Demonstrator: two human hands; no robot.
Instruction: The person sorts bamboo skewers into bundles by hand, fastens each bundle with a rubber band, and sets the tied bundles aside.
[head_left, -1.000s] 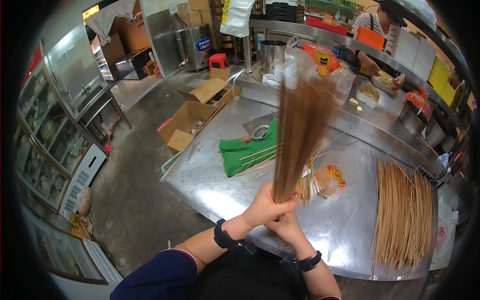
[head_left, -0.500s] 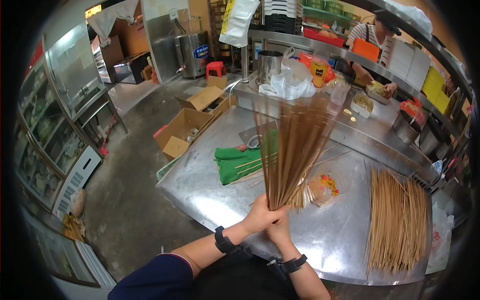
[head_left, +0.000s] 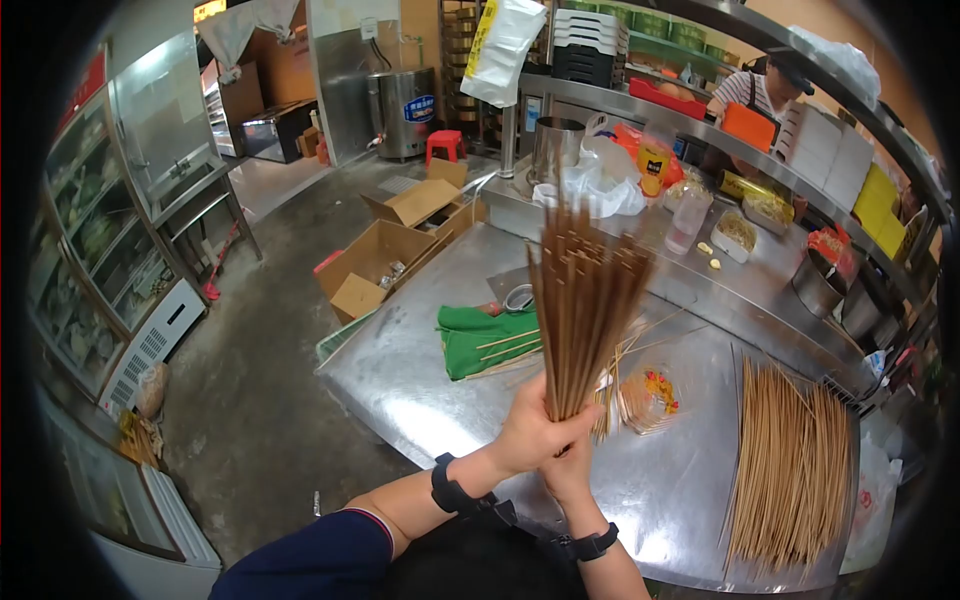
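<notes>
Our left hand (head_left: 528,432) is closed firmly around the lower part of a bundle of sticks (head_left: 590,310), thumb across the front; its fingertips are out of sight behind. Our right hand (head_left: 568,472) sits just below, partly covered by the left, and we cannot tell how far its fingers curl or whether they grip the sticks. The bundle rises above the tabletop (head_left: 690,490), inward from the near edge, its upper ends blurred and its bottom ends lost in the hands. It covers the right end of a green cloth (head_left: 468,342) and part of some loose sticks. The red and yellow bits in the clear container (head_left: 650,398) are hard to make out. A shelf cuts off much of the co-worker (head_left: 748,92).

Our forearms and body hide the middle of the near edge. Plain steel stretches from the cloth to the left corner, and again between the container and the stick pile (head_left: 790,470) along the right edge. Beyond the left edge we see floor (head_left: 260,350), with cardboard boxes (head_left: 375,265) beside the far-left stretch.
</notes>
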